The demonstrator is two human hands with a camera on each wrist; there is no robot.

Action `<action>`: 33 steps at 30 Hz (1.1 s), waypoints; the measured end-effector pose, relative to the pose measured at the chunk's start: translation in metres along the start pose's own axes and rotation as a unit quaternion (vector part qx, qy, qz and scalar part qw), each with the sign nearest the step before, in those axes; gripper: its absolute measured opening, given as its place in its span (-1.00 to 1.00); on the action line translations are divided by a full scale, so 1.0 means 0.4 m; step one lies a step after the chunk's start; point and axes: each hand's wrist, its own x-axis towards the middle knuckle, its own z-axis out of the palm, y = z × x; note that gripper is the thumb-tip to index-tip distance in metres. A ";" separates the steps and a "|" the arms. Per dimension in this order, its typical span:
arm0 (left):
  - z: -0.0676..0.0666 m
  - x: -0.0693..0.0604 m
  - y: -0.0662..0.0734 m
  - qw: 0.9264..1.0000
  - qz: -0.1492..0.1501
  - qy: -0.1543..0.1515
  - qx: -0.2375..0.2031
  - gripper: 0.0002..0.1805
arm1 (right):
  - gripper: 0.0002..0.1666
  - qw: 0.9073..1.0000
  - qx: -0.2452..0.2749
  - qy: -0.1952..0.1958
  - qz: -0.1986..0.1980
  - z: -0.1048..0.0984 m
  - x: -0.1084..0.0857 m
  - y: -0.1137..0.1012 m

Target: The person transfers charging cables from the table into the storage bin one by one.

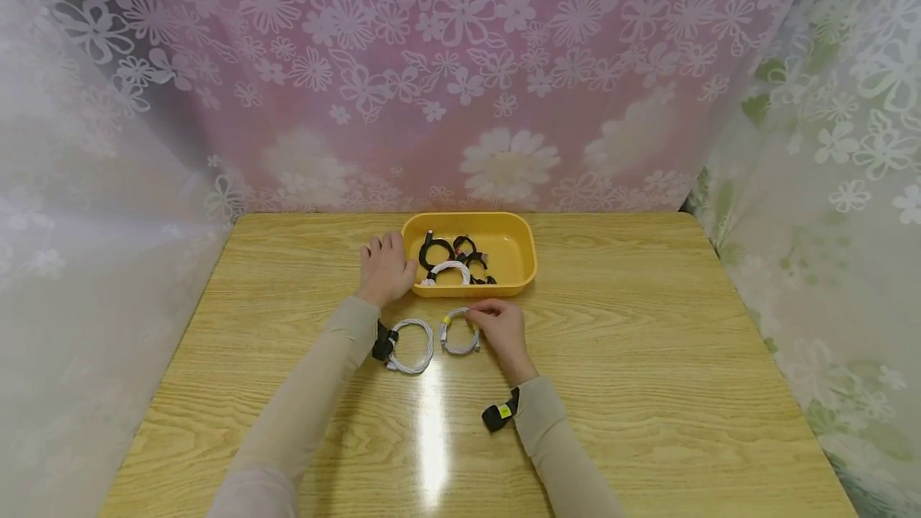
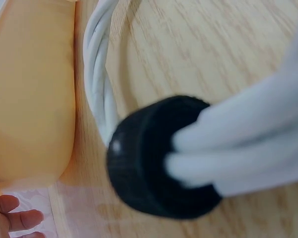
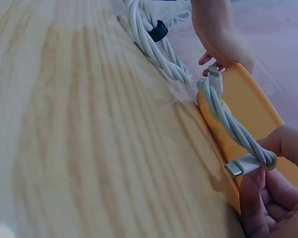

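Observation:
In the head view my right hand (image 1: 502,334) pinches a small coiled light-grey USB cable (image 1: 460,352) with a yellow tie. The right wrist view shows that USB cable (image 3: 233,126) between thumb and fingers, its metal-tipped plugs exposed. My left hand (image 1: 384,268) is at the left end of a yellow plastic bin (image 1: 521,290), fingers extended, thumb by the rim. Under the left wrist lies a larger coiled white cable (image 1: 430,346); close up, its black strap (image 2: 134,163) shows. Within the bin are black cables (image 1: 436,243) and a white coiled cable (image 1: 449,265).
The wood-grain table (image 1: 647,358) extends on both sides of the bin. A pink floral curtain (image 1: 432,118) hangs behind its back edge, and pale floral curtains (image 1: 849,222) hang at the sides. Each wrist carries a black camera (image 1: 496,417).

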 end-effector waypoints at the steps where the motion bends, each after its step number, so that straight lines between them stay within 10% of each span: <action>1: -0.001 0.000 0.000 1.000 0.000 -0.001 0.000 -0.80 | -0.87 1.000 0.004 0.001 0.003 0.000 0.000 -0.001; 33: 0.000 0.001 -0.001 1.000 0.000 0.003 -0.001 -0.80 | -0.88 0.998 0.043 -0.001 0.052 -0.041 -0.020 -0.060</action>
